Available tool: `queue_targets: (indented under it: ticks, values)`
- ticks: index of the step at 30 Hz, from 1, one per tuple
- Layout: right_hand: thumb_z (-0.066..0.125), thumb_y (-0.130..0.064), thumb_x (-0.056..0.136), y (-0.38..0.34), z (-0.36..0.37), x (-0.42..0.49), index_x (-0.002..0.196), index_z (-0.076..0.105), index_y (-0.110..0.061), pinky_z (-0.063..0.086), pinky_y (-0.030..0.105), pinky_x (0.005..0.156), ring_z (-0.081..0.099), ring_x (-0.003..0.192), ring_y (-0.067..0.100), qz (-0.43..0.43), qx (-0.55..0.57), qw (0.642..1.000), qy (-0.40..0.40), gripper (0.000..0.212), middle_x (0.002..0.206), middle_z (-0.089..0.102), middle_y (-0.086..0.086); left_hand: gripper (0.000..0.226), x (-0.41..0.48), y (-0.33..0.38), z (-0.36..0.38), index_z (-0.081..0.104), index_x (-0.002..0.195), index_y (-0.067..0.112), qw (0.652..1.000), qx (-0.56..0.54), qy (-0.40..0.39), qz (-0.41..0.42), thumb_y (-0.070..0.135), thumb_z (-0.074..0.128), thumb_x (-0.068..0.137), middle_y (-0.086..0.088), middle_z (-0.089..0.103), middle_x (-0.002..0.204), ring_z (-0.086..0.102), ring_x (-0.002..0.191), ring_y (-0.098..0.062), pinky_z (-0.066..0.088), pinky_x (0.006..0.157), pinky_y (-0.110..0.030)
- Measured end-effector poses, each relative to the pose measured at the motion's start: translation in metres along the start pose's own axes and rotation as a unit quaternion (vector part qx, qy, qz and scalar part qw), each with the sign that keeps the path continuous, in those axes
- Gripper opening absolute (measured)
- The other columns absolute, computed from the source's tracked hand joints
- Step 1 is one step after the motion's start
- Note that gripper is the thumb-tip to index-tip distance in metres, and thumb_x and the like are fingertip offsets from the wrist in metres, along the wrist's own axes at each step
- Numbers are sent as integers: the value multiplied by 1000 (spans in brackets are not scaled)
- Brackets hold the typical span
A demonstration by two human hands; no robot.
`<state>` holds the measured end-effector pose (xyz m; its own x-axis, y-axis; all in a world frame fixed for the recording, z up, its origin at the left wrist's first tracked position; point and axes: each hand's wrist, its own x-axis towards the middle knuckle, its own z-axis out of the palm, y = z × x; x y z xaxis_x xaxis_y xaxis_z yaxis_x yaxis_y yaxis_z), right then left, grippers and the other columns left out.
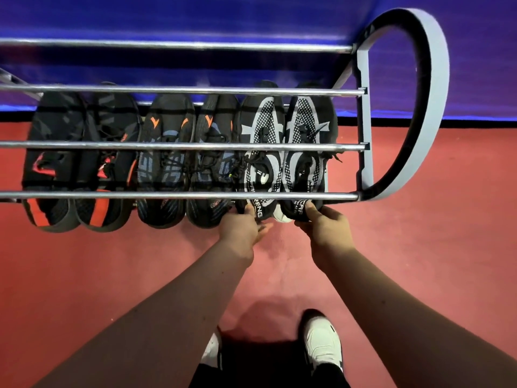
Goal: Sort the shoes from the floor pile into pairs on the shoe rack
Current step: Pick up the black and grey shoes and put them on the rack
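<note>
Illumination is even, moderately bright, overhead. Glare streaks the rack bars (179, 146). A soft shadow darkens the floor (419, 261) at the bottom. Wide-angle distortion bends the edges.

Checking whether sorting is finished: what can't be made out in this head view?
- Metal-bar shoe rack: left end cut off by the frame edge.
- Black-and-white knit sneakers: heel lettering partly covered by left hand, right hand and front bar.
- Floor pile: not in view.
</note>
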<state>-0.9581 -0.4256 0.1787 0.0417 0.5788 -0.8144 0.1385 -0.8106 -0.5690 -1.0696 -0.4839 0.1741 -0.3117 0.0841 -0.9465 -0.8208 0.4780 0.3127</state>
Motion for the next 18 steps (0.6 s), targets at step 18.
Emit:
queue_targets:
  ticks: [18]
  values:
    - [63, -21, 89, -17, -62, -80, 81, 56, -11, 47, 31, 68, 63, 71, 22, 84, -145, 976, -137, 14, 84, 63, 11, 14, -100, -25, -25, 50, 87, 13, 957, 277, -76, 33, 23, 47, 97, -9, 58, 72, 57, 56, -20, 43, 54, -26]
